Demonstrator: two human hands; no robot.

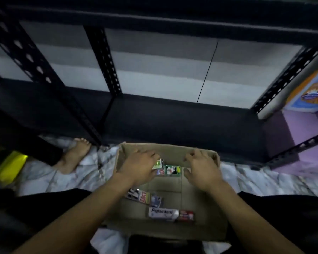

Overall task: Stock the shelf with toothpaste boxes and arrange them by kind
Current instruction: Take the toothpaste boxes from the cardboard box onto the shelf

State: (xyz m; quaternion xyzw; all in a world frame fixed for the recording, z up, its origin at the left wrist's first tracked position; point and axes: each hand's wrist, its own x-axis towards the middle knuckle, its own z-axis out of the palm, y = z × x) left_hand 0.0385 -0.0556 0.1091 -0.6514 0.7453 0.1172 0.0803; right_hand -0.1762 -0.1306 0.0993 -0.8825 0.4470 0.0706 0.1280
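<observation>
Cardboard carton (165, 149), contents: Pepsodent box (163, 213) lying flat; green toothpaste box (157, 163) gripped by left hand (138, 167); right hand (202, 168) loosely spread, empty.

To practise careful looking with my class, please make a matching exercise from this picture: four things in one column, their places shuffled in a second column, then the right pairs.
Things
1. white toothpaste box
2. dark green toothpaste box
3. bare foot
4. orange and blue pack

Places
A. on the floor, left of the carton
B. far end of the carton
C. right of the shelf
D. near end of the carton

Pairs: 1-D, 2-B, 3-A, 4-C
</observation>
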